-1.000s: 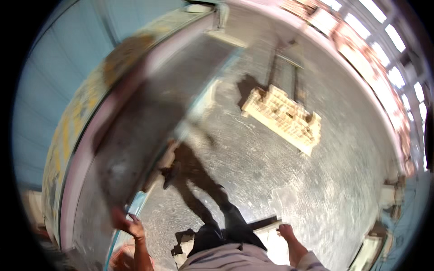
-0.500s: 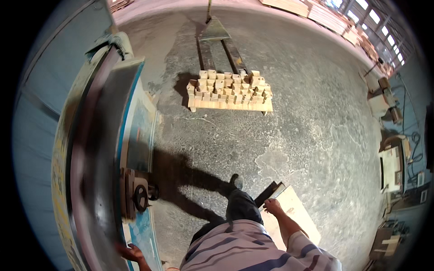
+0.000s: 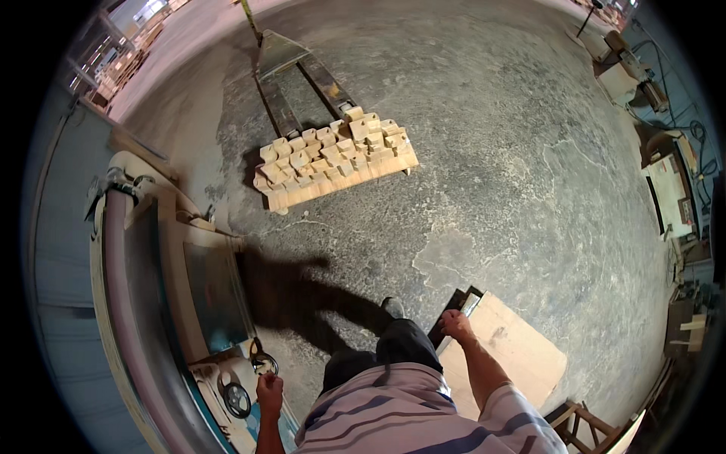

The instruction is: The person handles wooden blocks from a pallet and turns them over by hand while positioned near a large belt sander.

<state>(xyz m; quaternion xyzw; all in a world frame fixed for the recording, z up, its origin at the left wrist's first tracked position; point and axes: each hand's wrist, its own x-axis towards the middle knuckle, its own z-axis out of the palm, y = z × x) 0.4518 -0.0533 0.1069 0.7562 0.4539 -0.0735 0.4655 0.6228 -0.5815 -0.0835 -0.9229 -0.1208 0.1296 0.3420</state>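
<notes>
My left hand [image 3: 270,391] is beside a long belt sanding machine [image 3: 140,303] on the left. Its fingers are curled at the lower rim of a dark handwheel [image 3: 265,362] on the machine's front. A second handwheel [image 3: 236,399] is just left of that hand. My right hand [image 3: 456,325] is closed over the near corner of a pale wooden board [image 3: 510,340], beside a dark bar [image 3: 446,312]. Whatever lies within its fingers is hidden. Ahead on the floor, a low wooden pallet [image 3: 344,185] bears several rows of pale, notched wooden blocks [image 3: 333,147].
A pallet jack [image 3: 283,57] stands behind the block pallet, its forks toward it. Along the right wall are a white-topped machine [image 3: 673,195] and hanging cables. A wooden frame [image 3: 586,424] is at the lower right. My shoe [image 3: 392,306] is on the concrete floor.
My view has turned, so the pallet appears farther left and tilted. My left hand has gone from the machine's belt side to the handwheel, its fingers now curled. My right hand stays near the board.
</notes>
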